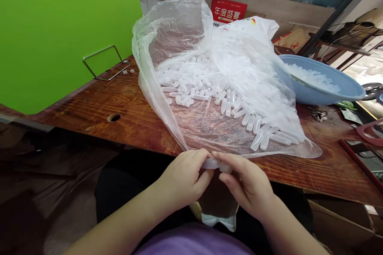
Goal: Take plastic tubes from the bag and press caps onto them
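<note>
My left hand (pixel 188 175) is closed around a small translucent plastic tube (pixel 210 163) with a ridged end pointing right. My right hand (pixel 249 181) pinches a small whitish cap (pixel 225 167) against that end, between thumb and fingers. Both hands are just in front of the table's near edge, above my lap. Beyond them a large clear plastic bag (pixel 143 48) lies open on the table. Inside it, small white caps (pixel 185 83) are heaped at the left, and several translucent tubes (pixel 257 123) spill along the right side.
A blue basin (pixel 326 91) filled with whitish pieces stands at the right of the wooden table (pixel 143 115). Keys (pixel 318 114) and a red-edged phone (pixel 365 161) lie nearby. At the left are a bent wire stand (pixel 104 61), a hole (pixel 114 117) and a green panel (pixel 68 28).
</note>
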A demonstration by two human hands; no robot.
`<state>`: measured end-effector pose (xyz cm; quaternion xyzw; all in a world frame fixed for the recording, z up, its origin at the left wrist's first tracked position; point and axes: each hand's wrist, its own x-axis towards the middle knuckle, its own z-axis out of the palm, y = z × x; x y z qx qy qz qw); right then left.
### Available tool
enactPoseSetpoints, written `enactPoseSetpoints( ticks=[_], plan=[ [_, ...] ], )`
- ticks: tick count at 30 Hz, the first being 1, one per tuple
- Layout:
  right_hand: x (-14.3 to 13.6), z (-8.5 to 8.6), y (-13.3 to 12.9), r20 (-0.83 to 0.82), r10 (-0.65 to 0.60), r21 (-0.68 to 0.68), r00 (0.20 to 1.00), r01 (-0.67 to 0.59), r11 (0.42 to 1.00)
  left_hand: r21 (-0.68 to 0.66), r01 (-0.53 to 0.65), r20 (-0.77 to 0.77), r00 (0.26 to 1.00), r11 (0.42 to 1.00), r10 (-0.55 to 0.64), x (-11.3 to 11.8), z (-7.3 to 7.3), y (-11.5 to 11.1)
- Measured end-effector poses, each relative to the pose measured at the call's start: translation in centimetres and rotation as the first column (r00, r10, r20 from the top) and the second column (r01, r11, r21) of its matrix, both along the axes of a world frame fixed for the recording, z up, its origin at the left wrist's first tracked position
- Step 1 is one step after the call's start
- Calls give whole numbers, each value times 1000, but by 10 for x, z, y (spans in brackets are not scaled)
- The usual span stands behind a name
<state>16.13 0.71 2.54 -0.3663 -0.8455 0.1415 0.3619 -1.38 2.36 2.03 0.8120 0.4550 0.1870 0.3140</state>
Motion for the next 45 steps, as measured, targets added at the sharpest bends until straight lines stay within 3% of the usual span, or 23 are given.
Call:
enactPoseSetpoints(
  ticks=[6,9,13,15,18,23,26,28,33,37,42,45],
  plan=[
    [5,-13,-6,141,-34,-5,989,35,999,81,88,-243,968,993,-66,6,1,-5],
    [11,-11,-10,213,28,15,977,-31,999,41,124,-366,925,991,-101,8,7,-6],
    [19,-9,-17,269,163,125,949,-202,971,-188,198,-243,940,962,-241,8,15,-7],
    [20,-9,-19,269,188,118,945,-226,967,-277,219,-159,950,936,-269,8,17,-7],
    [18,-12,-21,238,133,45,962,-147,988,-285,203,-193,945,937,-263,10,15,-6],
    [8,-25,-25,204,-124,22,971,122,992,-93,207,-451,863,974,-226,17,6,-7],
    [6,-33,-28,168,-163,-148,972,188,971,-53,248,-492,837,967,-241,20,3,-8],
    [8,-35,-30,91,-164,-226,982,180,957,-69,230,-500,834,971,-233,19,2,-8],
    [18,-38,-36,28,-41,-134,999,44,990,-102,212,-513,826,972,-234,17,1,-7],
    [20,-38,-38,20,-88,-178,996,90,980,-112,267,-488,824,957,-287,20,-1,-9],
    [19,-39,-40,63,9,-147,998,0,989,-89,247,-497,829,965,-258,22,-5,-11],
    [16,-41,-41,71,-65,-197,995,78,977,-88,271,-511,813,958,-278,23,-6,-12]
  ],
)
